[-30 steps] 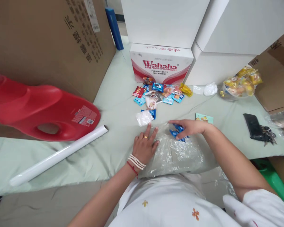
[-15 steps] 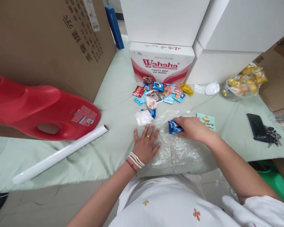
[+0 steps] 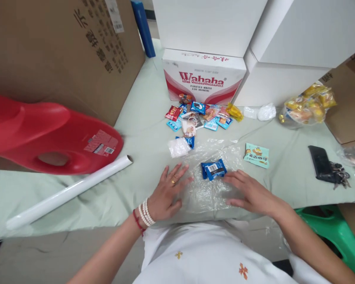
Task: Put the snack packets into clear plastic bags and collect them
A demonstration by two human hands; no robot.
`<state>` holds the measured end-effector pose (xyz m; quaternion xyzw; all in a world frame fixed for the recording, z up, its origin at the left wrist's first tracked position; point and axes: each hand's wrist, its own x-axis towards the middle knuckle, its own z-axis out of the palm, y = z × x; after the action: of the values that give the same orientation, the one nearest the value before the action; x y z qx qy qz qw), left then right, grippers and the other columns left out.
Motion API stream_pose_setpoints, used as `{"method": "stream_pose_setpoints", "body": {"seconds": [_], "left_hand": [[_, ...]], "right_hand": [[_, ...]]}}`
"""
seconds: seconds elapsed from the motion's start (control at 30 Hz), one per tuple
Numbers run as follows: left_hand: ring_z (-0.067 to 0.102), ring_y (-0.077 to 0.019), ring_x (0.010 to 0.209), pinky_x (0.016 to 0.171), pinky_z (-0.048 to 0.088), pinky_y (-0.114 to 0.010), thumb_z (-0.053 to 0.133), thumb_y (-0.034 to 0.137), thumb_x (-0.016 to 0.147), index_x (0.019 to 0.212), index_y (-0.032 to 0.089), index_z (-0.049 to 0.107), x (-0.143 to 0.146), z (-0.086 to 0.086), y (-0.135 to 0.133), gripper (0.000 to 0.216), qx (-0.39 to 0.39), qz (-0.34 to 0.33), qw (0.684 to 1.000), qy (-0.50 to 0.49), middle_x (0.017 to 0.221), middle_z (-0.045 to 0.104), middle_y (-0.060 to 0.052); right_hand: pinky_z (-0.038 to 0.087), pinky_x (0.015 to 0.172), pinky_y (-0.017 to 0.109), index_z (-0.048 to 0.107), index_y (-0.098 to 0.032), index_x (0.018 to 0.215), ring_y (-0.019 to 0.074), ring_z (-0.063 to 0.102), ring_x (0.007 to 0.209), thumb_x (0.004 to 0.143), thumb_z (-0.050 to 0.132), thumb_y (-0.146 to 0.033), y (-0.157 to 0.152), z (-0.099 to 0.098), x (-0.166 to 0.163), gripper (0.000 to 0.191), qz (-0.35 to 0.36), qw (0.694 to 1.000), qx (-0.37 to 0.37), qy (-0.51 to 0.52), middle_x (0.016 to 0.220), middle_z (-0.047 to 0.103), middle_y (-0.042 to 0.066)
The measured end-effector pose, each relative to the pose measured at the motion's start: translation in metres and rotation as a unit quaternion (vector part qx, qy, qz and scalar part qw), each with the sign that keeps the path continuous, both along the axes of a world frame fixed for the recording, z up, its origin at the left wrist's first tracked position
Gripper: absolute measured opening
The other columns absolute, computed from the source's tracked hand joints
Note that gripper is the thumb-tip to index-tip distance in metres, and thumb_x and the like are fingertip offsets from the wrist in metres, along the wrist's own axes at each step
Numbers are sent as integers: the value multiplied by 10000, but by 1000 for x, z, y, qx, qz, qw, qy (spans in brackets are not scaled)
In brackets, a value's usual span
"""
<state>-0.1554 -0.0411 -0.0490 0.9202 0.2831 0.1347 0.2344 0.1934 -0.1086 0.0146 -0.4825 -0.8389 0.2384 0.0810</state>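
Observation:
Two blue snack packets (image 3: 214, 169) lie overlapping on a clear plastic sheet or bag (image 3: 207, 197) spread near the table's front edge. My right hand (image 3: 248, 191) is just right of the packets, fingers apart and holding nothing; whether a fingertip touches them I cannot tell. My left hand (image 3: 170, 191) is at the plastic's left side, open, fingers spread. Ahead of it sits a white wrapped packet (image 3: 179, 147) partly over another blue packet (image 3: 190, 141). A pale green packet (image 3: 256, 155) rests beyond my right hand.
A heap of mixed small snacks (image 3: 195, 118) lies before the Wahaba-style Wahaha carton (image 3: 204, 77). A red jug (image 3: 56, 138) and white tube (image 3: 71, 192) are at left. On the right are a bag of yellow-wrapped snacks (image 3: 307, 106), a black phone-like object (image 3: 319, 163) and keys (image 3: 340, 173).
My right hand has let go of the blue packets, which now lie on the plastic, and moved back toward me. My left hand has shifted left and nearer my body.

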Motion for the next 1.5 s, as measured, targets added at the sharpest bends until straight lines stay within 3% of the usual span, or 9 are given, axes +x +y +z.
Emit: {"method": "stream_pose_setpoints", "body": {"seconds": [0.1, 0.2, 0.4, 0.57, 0.83, 1.03, 1.17, 1.33, 1.5], "left_hand": [[191, -417, 1607, 1233, -12, -746, 674, 337, 797, 1569, 309, 437, -12, 0, -4, 808, -28, -75, 997, 18, 1717, 315, -118], [299, -380, 1576, 1242, 23, -723, 627, 292, 909, 1266, 315, 683, -11, -3, -3, 362, -26, -75, 997, 15, 1559, 571, -70], [617, -244, 1315, 1233, 305, -550, 496, 266, 1016, 1027, 249, 678, 9, 9, 25, 183, -94, 0, 994, -62, 1115, 785, -47], [654, -253, 1128, 1046, 501, -433, 490, 402, 1000, 792, 233, 632, 38, 13, 56, 303, -109, 124, 980, -110, 907, 737, -73], [577, -315, 1177, 1059, 444, -538, 574, 323, 934, 1019, 191, 639, 53, 15, 48, 170, 152, 419, 879, -169, 1132, 637, -152], [629, -265, 1174, 1038, 430, -453, 601, 162, 908, 1058, 260, 652, 76, 57, 1, 186, 281, 197, 916, -207, 1077, 701, -73], [649, -222, 1232, 1056, 371, -412, 534, 161, 974, 1229, 274, 683, 96, 43, -11, 316, 246, 55, 959, -127, 1221, 766, -47], [639, -230, 1281, 1033, 368, -434, 467, 192, 1037, 1405, 256, 621, 108, 10, -9, 405, 156, 71, 984, -52, 1382, 715, -74], [655, -246, 1234, 1024, 368, -465, 447, 256, 1058, 1398, 253, 634, 112, 7, -3, 388, 121, 88, 988, -39, 1380, 714, -91]], "right_hand": [[511, 1050, 506, 625, -225, 1320, 308, 581, 1266, 985, 665, -377, -38, -25, 11, 370, -36, 999, 15, 29, 1405, 600, 167], [535, 984, 467, 695, -230, 1094, 267, 619, 1185, 1040, 539, -233, -52, -41, 10, 165, -77, 994, 43, 69, 1302, 659, 140], [536, 905, 354, 696, -226, 1025, 211, 664, 1027, 1056, 511, -295, -13, -13, 22, 201, -85, 983, 8, 164, 1121, 723, 111], [444, 680, 258, 707, -181, 944, 160, 601, 705, 1013, 525, -386, 45, -1, 33, 282, -172, 975, -60, 124, 799, 689, 37], [400, 650, 254, 700, -159, 1190, 162, 550, 649, 965, 483, -362, 83, -34, 15, 373, -227, 966, -103, 65, 709, 644, -1], [501, 810, 296, 734, -156, 1032, 187, 659, 838, 945, 516, -419, 87, -33, 15, 353, -214, 944, -183, 173, 935, 749, 52], [503, 847, 293, 739, -150, 1021, 184, 667, 879, 938, 541, -426, 87, -29, 9, 349, -163, 943, -202, 209, 963, 752, 50], [485, 777, 259, 734, -147, 1001, 158, 632, 801, 960, 524, -413, 87, -30, 4, 342, -136, 947, -214, 198, 889, 724, 27], [471, 862, 294, 755, -146, 999, 202, 643, 897, 992, 479, -297, 109, -20, 10, 315, -188, 976, -108, 2, 968, 736, 85]]}}
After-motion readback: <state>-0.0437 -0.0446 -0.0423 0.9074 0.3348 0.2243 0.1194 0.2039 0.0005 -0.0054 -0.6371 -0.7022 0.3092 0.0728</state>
